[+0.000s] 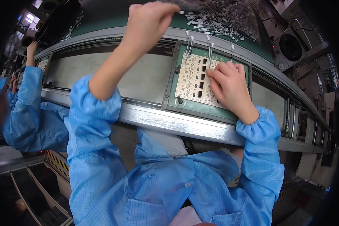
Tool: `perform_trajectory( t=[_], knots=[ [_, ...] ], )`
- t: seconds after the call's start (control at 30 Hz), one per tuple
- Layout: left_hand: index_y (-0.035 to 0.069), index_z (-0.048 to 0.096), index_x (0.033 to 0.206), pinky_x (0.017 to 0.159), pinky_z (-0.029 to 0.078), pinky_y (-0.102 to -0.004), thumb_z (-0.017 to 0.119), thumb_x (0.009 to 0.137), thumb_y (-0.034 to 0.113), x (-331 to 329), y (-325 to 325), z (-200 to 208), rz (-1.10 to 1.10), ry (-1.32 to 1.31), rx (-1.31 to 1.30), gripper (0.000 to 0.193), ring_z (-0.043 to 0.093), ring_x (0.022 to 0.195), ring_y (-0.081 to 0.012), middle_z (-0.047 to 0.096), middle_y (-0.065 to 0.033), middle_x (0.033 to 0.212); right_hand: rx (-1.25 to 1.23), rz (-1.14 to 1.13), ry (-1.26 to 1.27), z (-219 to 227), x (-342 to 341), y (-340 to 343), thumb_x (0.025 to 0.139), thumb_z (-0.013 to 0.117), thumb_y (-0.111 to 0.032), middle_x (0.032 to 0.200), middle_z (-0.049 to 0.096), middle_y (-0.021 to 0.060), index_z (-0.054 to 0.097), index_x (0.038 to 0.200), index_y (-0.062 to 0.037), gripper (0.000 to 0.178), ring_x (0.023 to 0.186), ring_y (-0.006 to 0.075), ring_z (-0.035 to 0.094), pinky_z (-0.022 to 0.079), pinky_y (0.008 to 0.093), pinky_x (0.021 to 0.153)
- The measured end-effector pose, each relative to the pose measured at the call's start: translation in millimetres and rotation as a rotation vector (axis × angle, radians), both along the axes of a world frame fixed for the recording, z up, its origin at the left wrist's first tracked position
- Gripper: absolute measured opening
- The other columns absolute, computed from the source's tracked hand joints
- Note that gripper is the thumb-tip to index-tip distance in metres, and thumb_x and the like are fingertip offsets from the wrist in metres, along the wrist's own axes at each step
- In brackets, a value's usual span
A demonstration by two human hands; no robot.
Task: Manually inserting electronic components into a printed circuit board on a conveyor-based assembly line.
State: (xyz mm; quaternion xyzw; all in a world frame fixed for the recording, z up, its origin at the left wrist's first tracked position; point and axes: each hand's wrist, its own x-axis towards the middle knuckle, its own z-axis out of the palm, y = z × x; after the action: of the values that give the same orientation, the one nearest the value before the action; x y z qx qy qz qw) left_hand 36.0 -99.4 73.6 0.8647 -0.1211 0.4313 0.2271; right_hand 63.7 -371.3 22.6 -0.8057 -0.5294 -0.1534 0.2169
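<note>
My left hand is raised over the far rail, its thumb and fingers pinched together at the near side of a pile of wire leads. A small white connector shows right at the fingertips; whether it is gripped I cannot tell. My right hand lies over a cream circuit board panel with black sockets. Its fingers are curled down onto the panel and hide what they pinch. One grey lead runs down behind these fingers. More leads with white ends hang over the panel's far edge.
The panel sits in a green framed fixture on a conveyor with metal rails. Beyond lies a green work surface. A round black fan or speaker stands at right. Another person's blue sleeve reaches in at left.
</note>
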Motion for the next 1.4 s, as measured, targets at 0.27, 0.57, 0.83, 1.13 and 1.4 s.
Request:
perform_trajectory(
  t=[0.27, 0.57, 0.83, 1.13, 1.4],
  knots=[
    [0.013, 0.07, 0.101, 0.085, 0.033, -0.0404, 0.067, 0.08, 0.011, -66.0, -31.7, -33.0, 0.124, 0.021, 0.391, 0.022, 0.061, 0.082, -0.0138, 0.065, 0.0034, 0.083, -0.104, 0.047, 0.097, 12.5, 25.8, -2.0, 0.084, 0.063, -0.01, 0.085, 0.058, 0.0065, 0.071, 0.092, -0.006, 0.012, 0.083, 0.0236, 0.057, 0.041, 0.0367, 0.082],
    [0.015, 0.069, 0.086, 0.084, 0.032, -0.0446, 0.072, 0.076, 0.015, -71.9, -54.1, -54.6, 0.028, 0.262, 0.307, 0.011, 0.058, 0.091, -0.0183, 0.064, 0.0048, 0.084, 0.068, -0.37, -0.03, -26.6, 134.2, 47.1, 0.088, 0.062, -0.019, 0.094, 0.064, 0.0081, 0.068, 0.102, -0.0126, 0.016, 0.097, 0.0276, 0.063, 0.045, 0.0414, 0.082],
    [0.016, 0.073, 0.083, 0.087, 0.033, -0.0426, 0.075, 0.075, 0.014, -74.4, -53.0, -56.0, 0.07, 0.368, 0.289, 0.009, 0.054, 0.097, -0.0198, 0.062, 0.0057, 0.09, 0.017, -0.348, 0.0, -32.9, 148.1, 47.5, 0.086, 0.059, -0.014, 0.093, 0.066, 0.0084, 0.069, 0.096, -0.01, 0.014, 0.098, 0.0304, 0.062, 0.045, 0.0448, 0.082],
    [0.013, 0.072, 0.079, 0.087, 0.034, -0.0443, 0.075, 0.075, 0.015, -68.8, -56.4, -52.0, 0.077, 0.36, 0.269, 0.005, 0.053, 0.098, -0.0218, 0.06, 0.0033, 0.088, 0.273, -0.299, 0.402, -12.3, 167.7, 30.2, 0.091, 0.062, -0.02, 0.104, 0.07, 0.0092, 0.074, 0.108, -0.0087, 0.024, 0.098, 0.0206, 0.065, 0.05, 0.0322, 0.087],
    [0.013, 0.072, 0.078, 0.086, 0.034, -0.0453, 0.075, 0.071, 0.013, -70.3, -56.6, -56.9, 0.036, 0.25, 0.392, 0.007, 0.052, 0.099, -0.0211, 0.059, 0.003, 0.087, 0.818, -0.107, 1.033, 37.6, 142.8, 15.8, 0.093, 0.066, -0.013, 0.078, 0.063, -0.0006, 0.068, 0.102, 0.0002, 0.017, 0.06, 0.0056, 0.05, 0.037, 0.0205, 0.054]
  ],
)
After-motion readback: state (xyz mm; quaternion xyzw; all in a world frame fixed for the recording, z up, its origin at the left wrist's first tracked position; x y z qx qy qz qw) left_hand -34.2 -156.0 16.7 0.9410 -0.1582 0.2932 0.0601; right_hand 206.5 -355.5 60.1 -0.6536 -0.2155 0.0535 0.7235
